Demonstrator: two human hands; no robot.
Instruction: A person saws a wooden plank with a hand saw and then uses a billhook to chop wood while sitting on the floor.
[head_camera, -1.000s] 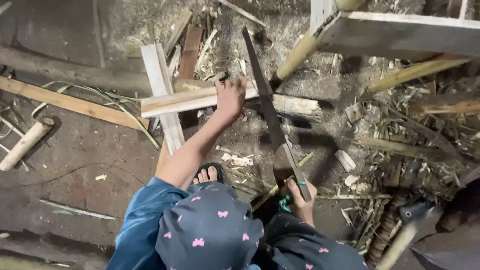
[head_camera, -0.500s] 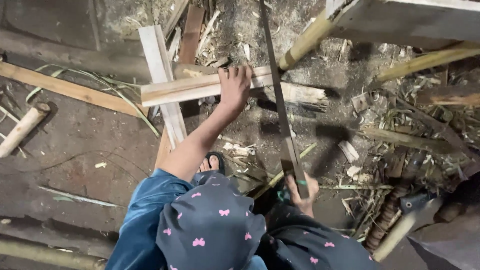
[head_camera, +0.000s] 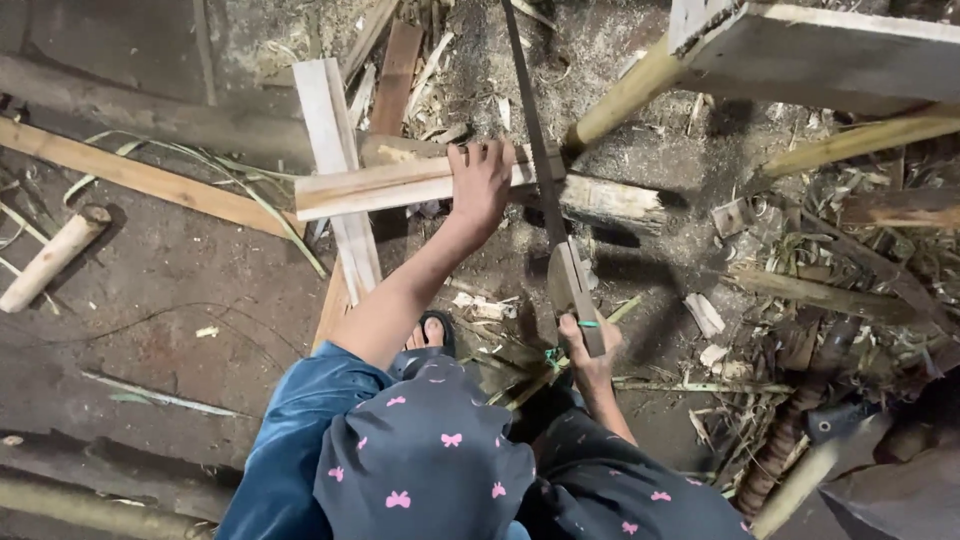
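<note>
Looking straight down here: the left hand (head_camera: 482, 185) is stretched out ahead, fingers curled over the top edge of a pale wooden plank (head_camera: 400, 185), palm pressed flat on it, clamped firmly. That plank lies crosswise, resting on a white board (head_camera: 335, 160) that runs away from the person, and its right end sits against a rough split log (head_camera: 610, 200) on the dirt floor (head_camera: 180, 280).

The right hand (head_camera: 590, 345) is closed tight round the wooden handle of a long saw (head_camera: 540, 170), close in by the knee. The blade runs up and away from the handle, dark and narrow, crossing the plank just right of the left hand's fingers, with its tip out of the top of the view. Whether the teeth are touching the wood I cannot tell from here.

A foot in a dark sandal (head_camera: 430, 335) shows under the left forearm. Off to the left a short round stick (head_camera: 50, 260) lies on the floor, with a long brown plank (head_camera: 140, 175) angled near it. Upper right, a grey wooden frame (head_camera: 830, 50) stands on pale round legs, and the floor below it is thick with chips and bamboo scraps (head_camera: 800, 290)
</note>
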